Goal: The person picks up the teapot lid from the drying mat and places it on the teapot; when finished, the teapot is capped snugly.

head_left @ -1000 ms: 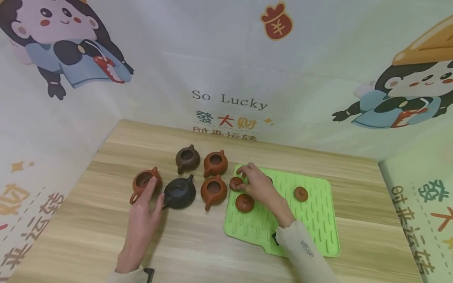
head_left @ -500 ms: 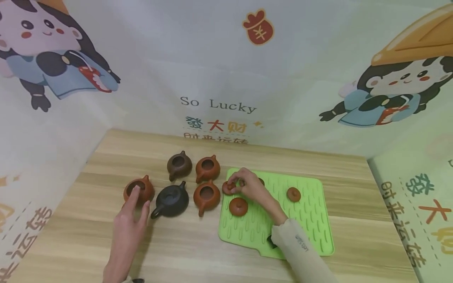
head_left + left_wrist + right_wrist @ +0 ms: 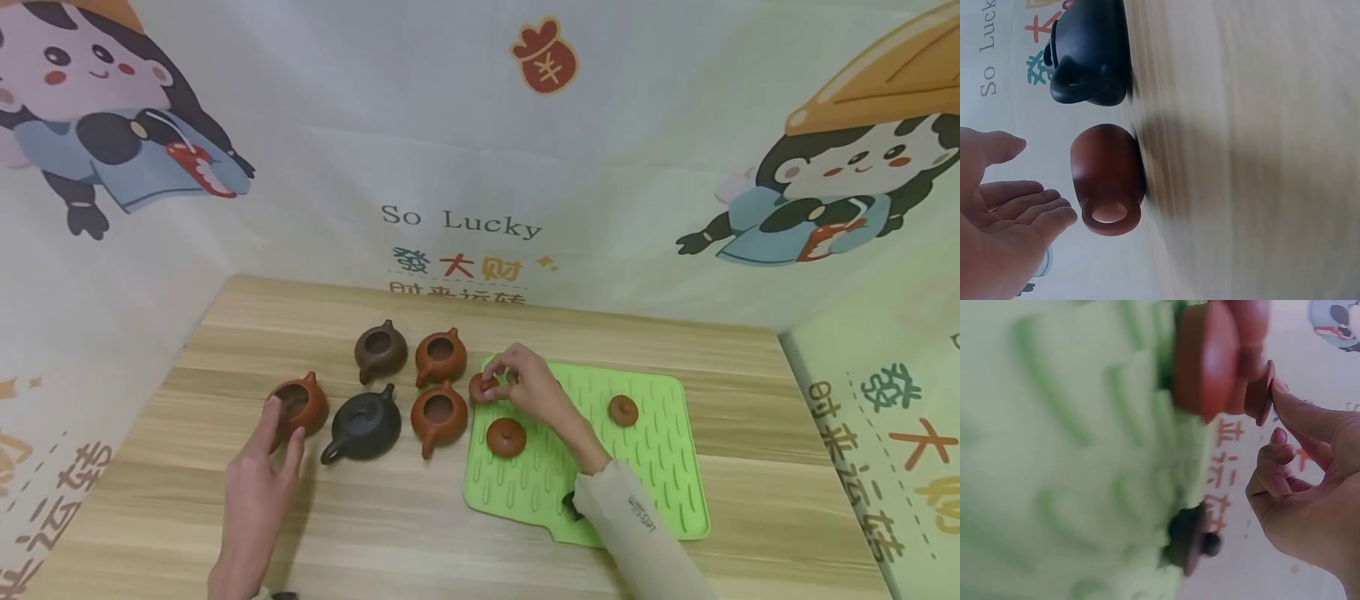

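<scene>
Between my right hand's (image 3: pixel 528 387) thumb and fingertips is a small reddish-brown teapot lid (image 3: pixel 1264 394), tilted on edge in the right wrist view. It is held near the left edge of the green mat (image 3: pixel 652 475), close to an open orange-brown teapot (image 3: pixel 457 412). My left hand (image 3: pixel 255 471) hovers with extended fingers beside the leftmost reddish-brown teapot (image 3: pixel 1107 169), whose top is uncovered. In the left wrist view a gap shows between the fingers and the pot. A black teapot (image 3: pixel 371 423) with its lid on stands just right of that one.
Two more uncovered teapots stand behind, a dark brown one (image 3: pixel 382 358) and an orange-brown one (image 3: pixel 442 367). On the mat lie a larger reddish-brown lid (image 3: pixel 506 437), a small one (image 3: pixel 623 410) and a dark lid (image 3: pixel 1188 540). A printed cloth (image 3: pixel 337 167) hangs behind the table.
The lid in my right hand has come up slightly and left from the mat. My left hand has drawn back from over the leftmost teapot's opening. The head view has shifted a little.
</scene>
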Motion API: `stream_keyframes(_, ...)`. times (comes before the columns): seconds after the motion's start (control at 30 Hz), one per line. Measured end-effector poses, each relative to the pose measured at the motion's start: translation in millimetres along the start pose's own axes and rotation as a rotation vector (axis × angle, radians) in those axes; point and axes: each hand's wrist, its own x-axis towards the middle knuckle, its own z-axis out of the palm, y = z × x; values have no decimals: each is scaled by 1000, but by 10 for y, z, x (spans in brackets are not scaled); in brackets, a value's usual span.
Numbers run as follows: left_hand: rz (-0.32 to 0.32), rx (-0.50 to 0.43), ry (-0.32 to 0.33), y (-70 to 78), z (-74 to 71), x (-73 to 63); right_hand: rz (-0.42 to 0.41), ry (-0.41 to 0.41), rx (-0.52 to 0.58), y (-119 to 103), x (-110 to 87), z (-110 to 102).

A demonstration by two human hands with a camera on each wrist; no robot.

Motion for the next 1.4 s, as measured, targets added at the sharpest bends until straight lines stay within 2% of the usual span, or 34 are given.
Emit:
stream_keyframes(0.13,-4,8,0,-18,-13,-11,-21,-8,9,-166,29,14)
stream_keyframes(0.37,-21,35,-23,68,-78,1,-28,-74,56,-384,84,190)
stream_keyframes(0.43,-27,31,-26,7,-64,-12,-34,-87,70,-413,98,244)
stream_keyframes(0.57,-18,45,3,-320,64,-83,-9,-112,70,-451,101,330)
stream_keyframes(0.67,-13,56,17,-464,122,-118,29,-120,60,-448,94,375)
stream_keyframes(0.73,-11,48,20,-419,104,-116,47,-121,58,-441,90,394)
stream_keyframes(0.83,32,31,17,-255,63,-100,58,-120,57,-430,87,410)
stream_keyframes(0.93,99,-9,-27,-79,37,-81,49,-118,56,-427,83,415)
stream_keyframes(1.0,110,-19,-62,-50,69,-84,39,-116,57,-427,80,414)
stream_keyframes(1.27,116,-43,-133,-144,162,-93,26,-111,38,-431,96,418)
stream_keyframes(1.4,75,-2,-158,-355,247,-120,28,-111,45,-426,99,422)
